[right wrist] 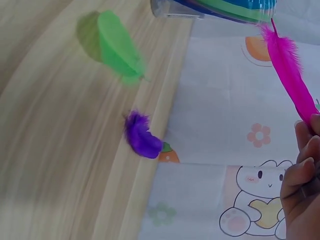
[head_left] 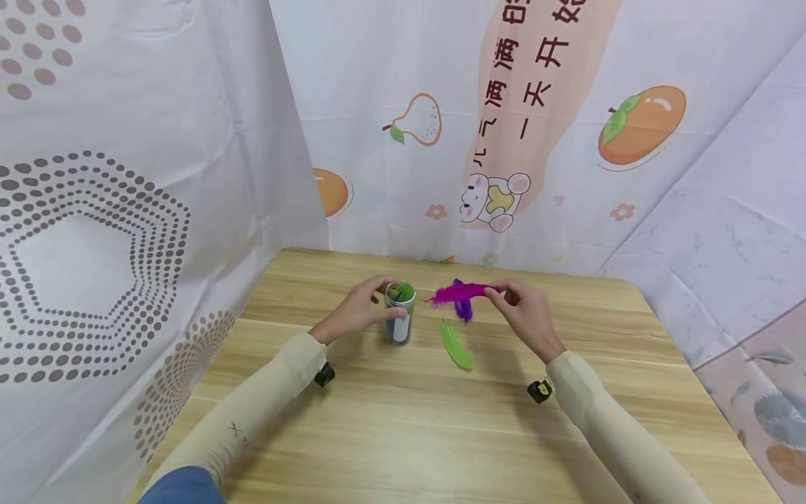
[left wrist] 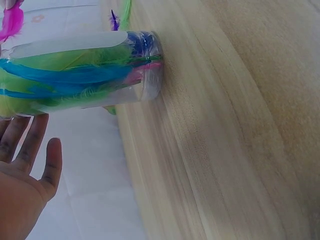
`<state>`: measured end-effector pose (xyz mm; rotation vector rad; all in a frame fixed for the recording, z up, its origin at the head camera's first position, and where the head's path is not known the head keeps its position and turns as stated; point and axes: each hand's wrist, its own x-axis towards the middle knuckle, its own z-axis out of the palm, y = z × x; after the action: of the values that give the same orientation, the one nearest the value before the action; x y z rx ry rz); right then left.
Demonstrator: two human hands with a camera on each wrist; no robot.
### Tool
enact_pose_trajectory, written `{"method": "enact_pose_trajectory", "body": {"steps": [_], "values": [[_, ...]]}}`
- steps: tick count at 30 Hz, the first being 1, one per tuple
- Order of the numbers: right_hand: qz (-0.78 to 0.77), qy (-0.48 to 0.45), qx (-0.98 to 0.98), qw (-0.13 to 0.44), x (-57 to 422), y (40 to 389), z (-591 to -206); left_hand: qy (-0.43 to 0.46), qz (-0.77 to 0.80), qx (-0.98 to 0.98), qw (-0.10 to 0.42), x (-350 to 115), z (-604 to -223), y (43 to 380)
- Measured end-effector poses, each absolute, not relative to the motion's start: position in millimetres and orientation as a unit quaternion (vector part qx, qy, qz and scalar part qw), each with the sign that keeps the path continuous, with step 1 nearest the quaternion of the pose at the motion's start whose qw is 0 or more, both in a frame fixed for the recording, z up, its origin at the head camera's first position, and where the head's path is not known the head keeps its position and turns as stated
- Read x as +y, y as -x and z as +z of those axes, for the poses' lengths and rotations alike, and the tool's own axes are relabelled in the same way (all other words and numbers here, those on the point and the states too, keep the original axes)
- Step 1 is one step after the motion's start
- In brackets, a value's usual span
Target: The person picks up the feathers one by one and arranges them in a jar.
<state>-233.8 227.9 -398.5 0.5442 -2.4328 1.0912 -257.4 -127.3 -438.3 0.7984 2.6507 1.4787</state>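
My left hand [head_left: 362, 308] grips a clear jar [left wrist: 142, 85] near its open top, thumb on the near side. Inside the jar, blue feathers [left wrist: 75, 75] and green feathers [left wrist: 95, 56] show through the wall, with a bit of pink near the base. A magenta feather [head_left: 462, 292] is pinched at its tip between the thumb and fingers of my right hand [head_left: 525, 311]. Its quill end points left toward the jar's mouth. Below it on the table lie a purple feather [right wrist: 141, 136] and a lime green feather [head_left: 456, 346], both to the right of the jar.
The wooden table [head_left: 403, 434] reaches back to a printed curtain [head_left: 554, 210] with fruit and a cartoon bear. Another patterned curtain [head_left: 82, 245] hangs along the left side. Each wrist wears a small black camera [head_left: 324, 374].
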Motion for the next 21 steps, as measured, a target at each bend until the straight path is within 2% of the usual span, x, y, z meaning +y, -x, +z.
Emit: {"method": "enact_pose_trajectory", "body": {"steps": [13, 21], "values": [[0.411, -0.212, -0.861, 0.210, 208, 238, -390, -0.255, 0.471, 0.844, 0.007, -128, -439, 258], [0.395, -0.252, -0.849, 0.244, 197, 242, -385, -0.257, 0.471, 0.844, 0.004, -127, -438, 258]]}}
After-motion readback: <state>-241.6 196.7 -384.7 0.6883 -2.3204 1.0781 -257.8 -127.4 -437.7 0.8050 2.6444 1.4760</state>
